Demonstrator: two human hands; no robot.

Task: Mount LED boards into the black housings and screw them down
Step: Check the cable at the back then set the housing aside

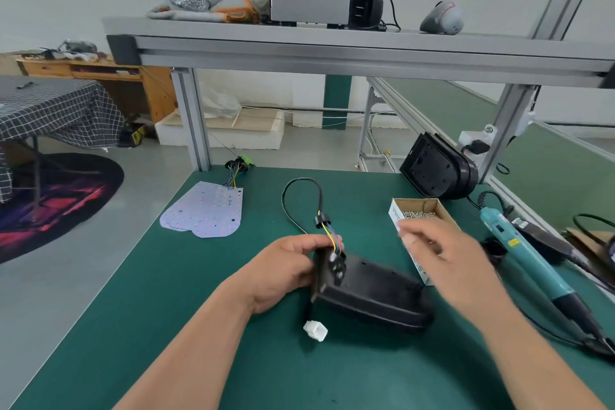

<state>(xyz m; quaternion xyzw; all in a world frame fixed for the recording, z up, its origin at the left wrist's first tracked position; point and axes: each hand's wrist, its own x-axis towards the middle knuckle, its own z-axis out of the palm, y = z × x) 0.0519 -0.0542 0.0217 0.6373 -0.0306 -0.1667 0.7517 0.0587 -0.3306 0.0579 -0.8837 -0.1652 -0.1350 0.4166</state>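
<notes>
A matte black plastic housing (369, 296), oblong and rounded, lies mid-bench on the smooth green mat (166, 309), its long axis running ten to four o'clock. The left hand (283, 271) grips its ten o'clock end. The right hand (442, 260) hovers apart at two o'clock, too blurred to tell its grip. Flat pale LED boards (204, 211) lie at eleven.

Bare forearms (199, 343); left grip (283, 271), right grip (442, 260) bare
</notes>
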